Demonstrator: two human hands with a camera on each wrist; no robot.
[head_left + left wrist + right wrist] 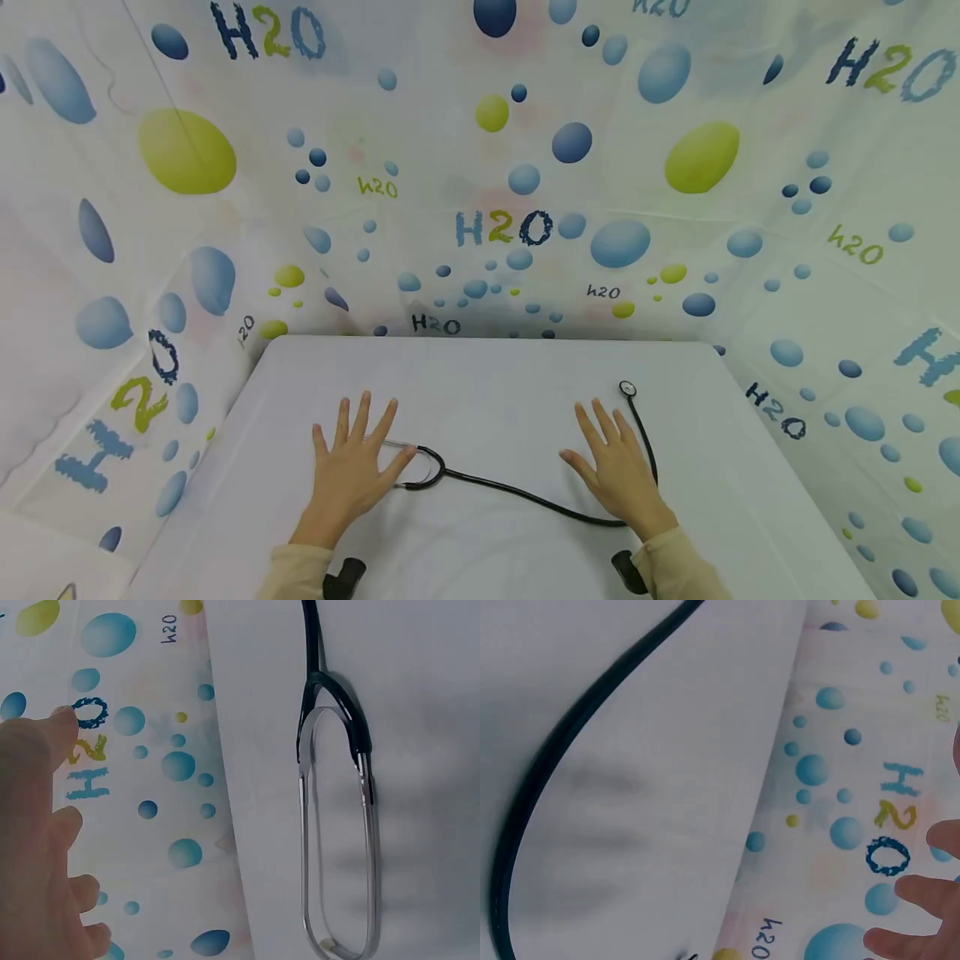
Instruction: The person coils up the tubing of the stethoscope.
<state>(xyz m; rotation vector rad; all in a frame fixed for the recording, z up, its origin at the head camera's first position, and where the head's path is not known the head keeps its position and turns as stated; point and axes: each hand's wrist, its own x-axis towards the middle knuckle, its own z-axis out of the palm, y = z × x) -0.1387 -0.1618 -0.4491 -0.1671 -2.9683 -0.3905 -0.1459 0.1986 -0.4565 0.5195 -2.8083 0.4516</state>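
A stethoscope (517,491) with black tubing lies across the white table. Its metal ear tubes (369,855) show whole in the left wrist view, while in the head view my left hand (349,475) hides part of them. That hand is spread, fingers straight, above the earpiece end. My right hand (622,479), also spread with straight fingers, is over the tubing's bend and covers a piece of it. Beyond its fingertips, at the far right, lies the round chest piece (627,388). In the right wrist view the black tube (562,735) curves apart from the fingers. Neither hand holds anything.
The white table (480,392) ends at a curtain (420,167) printed with bubbles and H2O lettering, which stands behind and along both sides. Black wrist devices (345,577) sit at the cuffs of both light sleeves (296,571).
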